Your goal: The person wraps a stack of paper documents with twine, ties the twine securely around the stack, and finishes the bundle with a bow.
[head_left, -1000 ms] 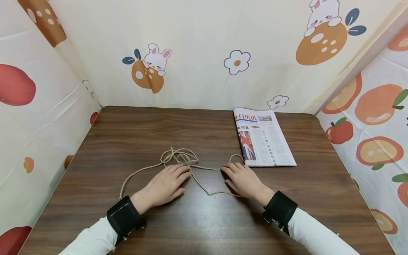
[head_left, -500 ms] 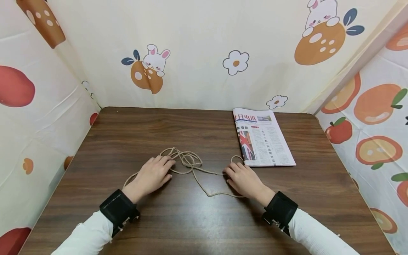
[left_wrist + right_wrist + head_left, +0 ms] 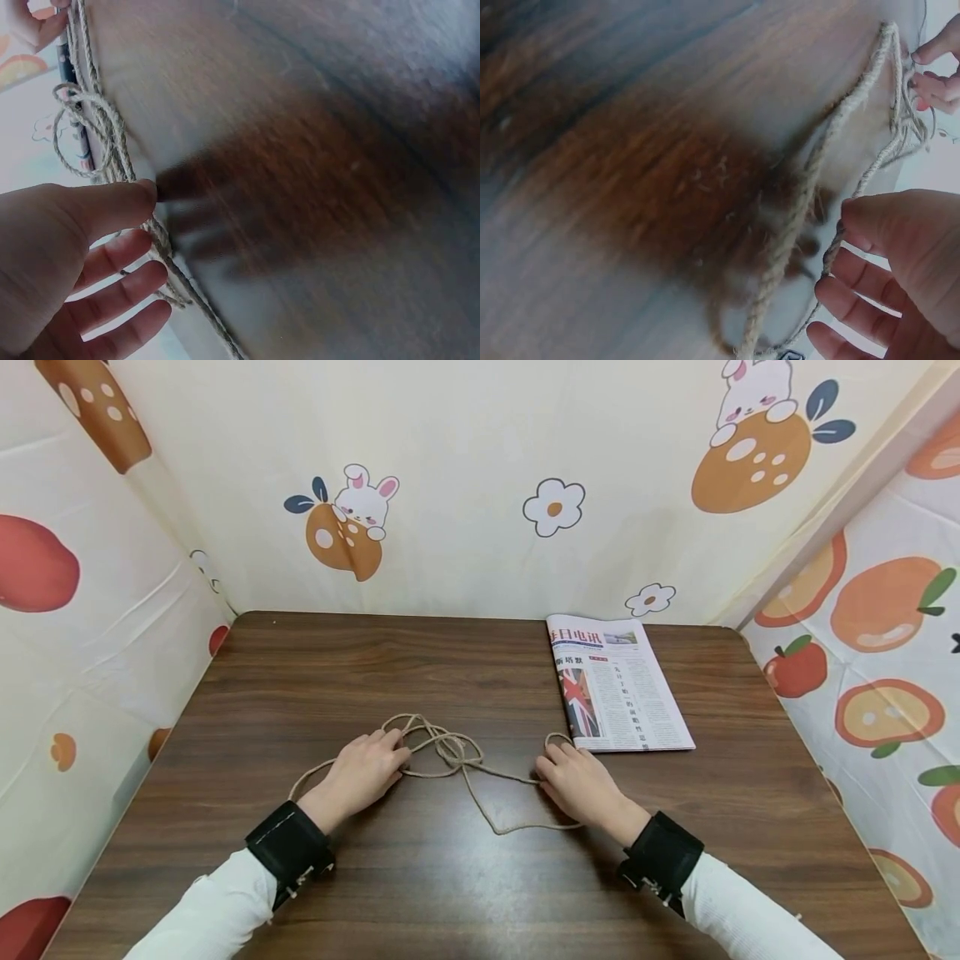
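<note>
A thin tan twine rope (image 3: 457, 762) lies in loose crossing loops on the brown wooden table. My left hand (image 3: 356, 777) is at the left side of the loops. In the left wrist view its thumb and index finger pinch the rope (image 3: 120, 154), with the other fingers loosely bent beside it. My right hand (image 3: 588, 785) is to the right, close to the newspaper's lower left corner. Seen from the right wrist, thumb and index finger pinch one strand (image 3: 864, 180); a second strand (image 3: 802, 202) runs past on the table. A small loop shows beyond the right fingers.
A folded newspaper (image 3: 622, 693) lies at the back right of the wooden table (image 3: 375, 660). Behind the table hangs a cream cloth (image 3: 465, 560) with rabbits and flowers. Fruit-printed cloths stand along both sides. Each wrist wears a black band (image 3: 288, 847).
My left hand has moved left along the rope and now pinches it at the loops' left side. The loops have shifted slightly right and nearer. My right hand has moved slightly right.
</note>
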A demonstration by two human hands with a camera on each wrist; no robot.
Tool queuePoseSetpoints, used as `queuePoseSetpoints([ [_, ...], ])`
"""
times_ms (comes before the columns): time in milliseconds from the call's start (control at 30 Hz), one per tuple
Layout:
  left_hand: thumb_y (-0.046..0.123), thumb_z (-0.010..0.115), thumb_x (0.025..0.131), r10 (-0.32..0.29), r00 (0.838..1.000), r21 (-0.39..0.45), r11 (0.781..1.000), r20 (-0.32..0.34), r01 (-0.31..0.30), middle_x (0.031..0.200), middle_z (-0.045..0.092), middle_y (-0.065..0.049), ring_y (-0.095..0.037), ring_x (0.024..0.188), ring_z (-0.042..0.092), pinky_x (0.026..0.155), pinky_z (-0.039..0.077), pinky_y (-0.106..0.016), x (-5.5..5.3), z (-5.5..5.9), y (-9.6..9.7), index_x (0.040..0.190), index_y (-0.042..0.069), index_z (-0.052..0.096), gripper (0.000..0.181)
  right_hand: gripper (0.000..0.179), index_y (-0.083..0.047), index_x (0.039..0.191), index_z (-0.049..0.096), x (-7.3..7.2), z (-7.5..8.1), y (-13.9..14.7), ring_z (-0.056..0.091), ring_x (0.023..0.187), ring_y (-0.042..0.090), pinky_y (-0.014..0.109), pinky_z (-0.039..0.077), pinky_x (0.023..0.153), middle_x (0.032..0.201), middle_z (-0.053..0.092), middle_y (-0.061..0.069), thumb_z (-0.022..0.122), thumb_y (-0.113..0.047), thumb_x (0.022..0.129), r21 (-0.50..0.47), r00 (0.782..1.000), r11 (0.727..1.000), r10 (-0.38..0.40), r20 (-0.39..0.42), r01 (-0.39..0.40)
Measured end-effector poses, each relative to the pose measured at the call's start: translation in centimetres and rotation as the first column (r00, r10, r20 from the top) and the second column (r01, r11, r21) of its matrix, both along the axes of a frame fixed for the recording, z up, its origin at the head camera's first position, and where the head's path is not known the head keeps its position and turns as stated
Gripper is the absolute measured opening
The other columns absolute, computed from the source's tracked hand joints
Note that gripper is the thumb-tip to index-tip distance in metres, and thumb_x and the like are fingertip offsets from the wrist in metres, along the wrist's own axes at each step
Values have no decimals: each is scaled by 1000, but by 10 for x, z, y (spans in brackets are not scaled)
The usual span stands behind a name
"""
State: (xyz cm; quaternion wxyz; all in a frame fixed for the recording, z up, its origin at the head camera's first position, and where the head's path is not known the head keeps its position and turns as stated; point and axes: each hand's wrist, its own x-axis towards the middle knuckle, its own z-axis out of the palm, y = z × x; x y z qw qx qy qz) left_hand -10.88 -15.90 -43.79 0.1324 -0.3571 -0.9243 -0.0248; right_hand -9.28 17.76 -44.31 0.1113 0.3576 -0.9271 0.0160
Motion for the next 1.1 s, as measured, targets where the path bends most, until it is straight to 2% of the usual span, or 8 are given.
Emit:
queuePoseSetpoints([
  [100,13,77,71,7,1000,13,1000,-9,-7,76,51,-3,-21,67,52,56,43,-32,1,1,0,75,14,64,13,18,-13,79,54,-1,2,3,50,69,20,33,41,56,77,52,1,71,-19,77,-43,1000,999,-5,-9,5],
  [267,11,75,71,20,999,47,999,-41,-18,71,51,-1,-19,60,50,52,42,-30,1,4,-5,72,12,57,18,18,-11,78,51,-3,11,14,50,64,19,33,42,57,73,49,-1,69,-10,77,-180,1000,984,-6,15,9],
  [500,10,77,71,50,998,59,997,-26,-48,67,50,1,-15,56,47,50,40,-28,3,8,-19,70,12,56,21,14,-10,82,52,-5,26,41,51,64,14,32,43,58,71,52,-2,64,-3,79,-311,987,938,-130,92,152],
  [600,11,76,72,64,998,56,996,-3,-63,67,50,1,-15,57,48,50,40,-29,4,8,-25,71,12,57,19,13,-9,83,53,-4,28,53,49,64,12,31,42,57,72,52,-1,62,-1,80,-337,979,920,-178,95,200],
  [867,10,74,74,101,995,31,994,26,-102,65,47,3,-14,55,46,48,37,-27,9,6,-45,68,14,52,23,14,-3,90,60,3,25,82,51,66,13,34,43,57,78,57,4,60,7,79,-400,965,881,-259,37,252],
  [1100,7,71,75,104,994,20,994,38,-105,64,46,1,-15,54,45,48,37,-27,12,4,-53,65,13,50,23,14,-6,87,62,12,20,96,46,62,11,32,39,54,77,56,3,59,6,80,-390,947,866,-318,56,314],
])
